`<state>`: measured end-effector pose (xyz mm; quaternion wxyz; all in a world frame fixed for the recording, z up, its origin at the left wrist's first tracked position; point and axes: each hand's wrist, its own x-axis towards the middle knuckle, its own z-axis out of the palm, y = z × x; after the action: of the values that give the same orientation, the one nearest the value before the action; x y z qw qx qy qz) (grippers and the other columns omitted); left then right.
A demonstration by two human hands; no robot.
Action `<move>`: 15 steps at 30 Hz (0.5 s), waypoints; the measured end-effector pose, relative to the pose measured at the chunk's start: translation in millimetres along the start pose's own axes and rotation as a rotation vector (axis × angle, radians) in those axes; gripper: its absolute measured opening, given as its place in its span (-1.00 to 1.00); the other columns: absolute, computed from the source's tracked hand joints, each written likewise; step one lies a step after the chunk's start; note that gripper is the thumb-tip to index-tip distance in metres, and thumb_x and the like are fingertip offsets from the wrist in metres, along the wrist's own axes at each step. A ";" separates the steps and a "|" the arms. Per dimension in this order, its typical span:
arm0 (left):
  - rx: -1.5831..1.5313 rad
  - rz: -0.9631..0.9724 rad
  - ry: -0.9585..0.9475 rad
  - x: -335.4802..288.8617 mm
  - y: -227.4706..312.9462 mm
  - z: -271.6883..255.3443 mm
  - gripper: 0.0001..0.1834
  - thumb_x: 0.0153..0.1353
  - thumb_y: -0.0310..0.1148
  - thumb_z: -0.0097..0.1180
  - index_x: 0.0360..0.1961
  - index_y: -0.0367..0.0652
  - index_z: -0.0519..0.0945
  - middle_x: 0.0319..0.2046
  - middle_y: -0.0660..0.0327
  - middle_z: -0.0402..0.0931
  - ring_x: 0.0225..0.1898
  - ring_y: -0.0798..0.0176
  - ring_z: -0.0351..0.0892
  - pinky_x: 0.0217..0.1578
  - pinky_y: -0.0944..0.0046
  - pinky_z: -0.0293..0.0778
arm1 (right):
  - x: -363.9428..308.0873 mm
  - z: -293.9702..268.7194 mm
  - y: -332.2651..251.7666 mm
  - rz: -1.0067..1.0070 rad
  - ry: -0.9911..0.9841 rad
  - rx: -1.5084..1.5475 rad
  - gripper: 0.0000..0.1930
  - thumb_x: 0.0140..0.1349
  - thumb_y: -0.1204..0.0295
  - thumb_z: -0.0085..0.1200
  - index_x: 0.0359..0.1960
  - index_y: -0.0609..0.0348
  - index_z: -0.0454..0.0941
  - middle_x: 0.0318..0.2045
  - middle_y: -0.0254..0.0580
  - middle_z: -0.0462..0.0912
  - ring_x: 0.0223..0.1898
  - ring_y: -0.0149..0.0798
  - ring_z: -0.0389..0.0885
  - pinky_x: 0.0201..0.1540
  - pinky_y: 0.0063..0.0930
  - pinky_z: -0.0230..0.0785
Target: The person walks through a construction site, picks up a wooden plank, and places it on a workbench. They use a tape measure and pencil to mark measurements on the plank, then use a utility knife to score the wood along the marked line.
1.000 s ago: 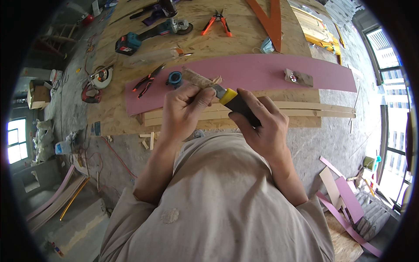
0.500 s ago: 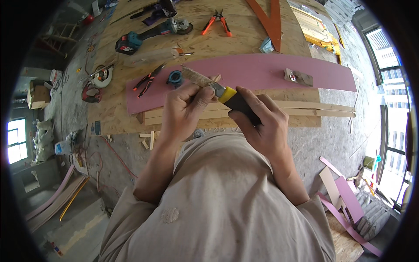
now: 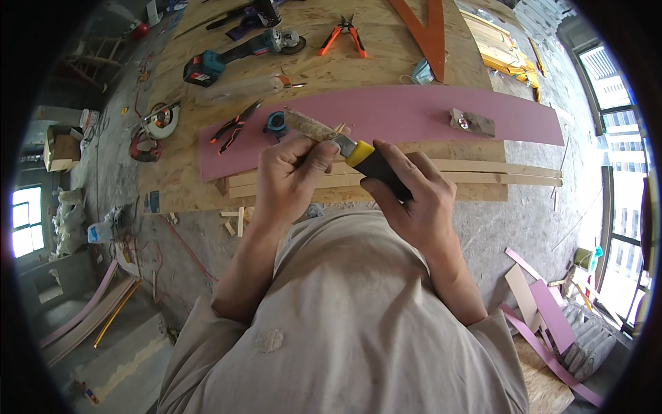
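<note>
Above the near edge of the worktable I hold a knife (image 3: 380, 170) with a black handle, a yellow collar and a broad, stained blade pointing up to the left. My right hand (image 3: 418, 198) is closed round its handle. With bent fingers, my left hand (image 3: 293, 176) pinches the base of the blade, thumb on top. A pale sliver of wood (image 3: 342, 129) shows just beyond that thumb; whether the fingers grip it too is hidden. Underneath lies a long pink board (image 3: 400, 110), bearing orange-handled pliers (image 3: 236, 127), a round teal tool part (image 3: 276, 123) and a wood block (image 3: 473, 123).
Pale wood strips (image 3: 476, 172) lie along the table's near edge. Farther back are a cordless angle grinder (image 3: 258, 48), orange-handled snips (image 3: 343, 40), a clear tube (image 3: 241, 88) and an orange triangular frame (image 3: 426, 38). A circular saw (image 3: 158, 127) is at left; pink offcuts (image 3: 552, 314) lie lower right.
The knife tilts very slightly, its tip shifting a little left and down. Both hands keep their grip almost unmoved.
</note>
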<state>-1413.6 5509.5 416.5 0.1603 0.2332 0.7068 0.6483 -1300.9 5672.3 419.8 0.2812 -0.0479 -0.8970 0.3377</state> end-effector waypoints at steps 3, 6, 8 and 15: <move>0.002 0.023 0.017 2.1 -1.5 2.8 -0.78 0.26 -0.38 0.19 -0.38 -0.38 0.64 -0.54 0.30 0.50 -0.52 0.55 0.34 -0.47 0.50 0.29 | 1.3 -2.7 -0.2 0.008 -0.006 -0.022 -0.53 0.02 0.28 0.32 0.00 0.11 0.58 -0.51 -0.19 0.55 -0.56 -0.17 0.54 -0.51 -0.33 0.37; -0.048 0.021 0.030 1.6 2.9 6.3 -0.79 0.25 -0.38 0.20 -0.38 -0.37 0.65 -0.57 0.33 0.48 -0.52 0.56 0.33 -0.50 0.50 0.27 | 1.3 0.6 2.5 0.004 -0.012 0.042 -0.53 0.01 0.27 0.32 0.00 0.11 0.58 -0.53 -0.20 0.53 -0.58 -0.18 0.52 -0.51 -0.33 0.36; -0.037 0.020 0.032 2.1 1.7 5.3 -0.80 0.25 -0.39 0.20 -0.37 -0.37 0.65 -0.56 0.31 0.50 -0.50 0.55 0.36 -0.49 0.50 0.28 | 2.3 1.4 3.2 -0.013 -0.004 0.038 -0.53 0.01 0.28 0.32 0.00 0.11 0.58 -0.53 -0.20 0.53 -0.58 -0.18 0.52 -0.51 -0.33 0.36; 0.056 -0.010 0.030 3.8 3.0 2.5 -0.81 0.25 -0.40 0.20 -0.36 -0.37 0.65 -0.52 0.29 0.51 -0.47 0.54 0.38 -0.47 0.49 0.30 | 4.1 1.5 2.9 -0.002 -0.007 0.019 -0.52 -0.01 0.33 0.35 0.00 0.15 0.58 -0.47 -0.14 0.57 -0.52 -0.18 0.57 -0.47 -0.36 0.40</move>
<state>-1415.1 5513.8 419.5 0.1463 0.2241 0.7281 0.6311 -1305.4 5674.8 419.0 0.2790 -0.0434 -0.8946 0.3463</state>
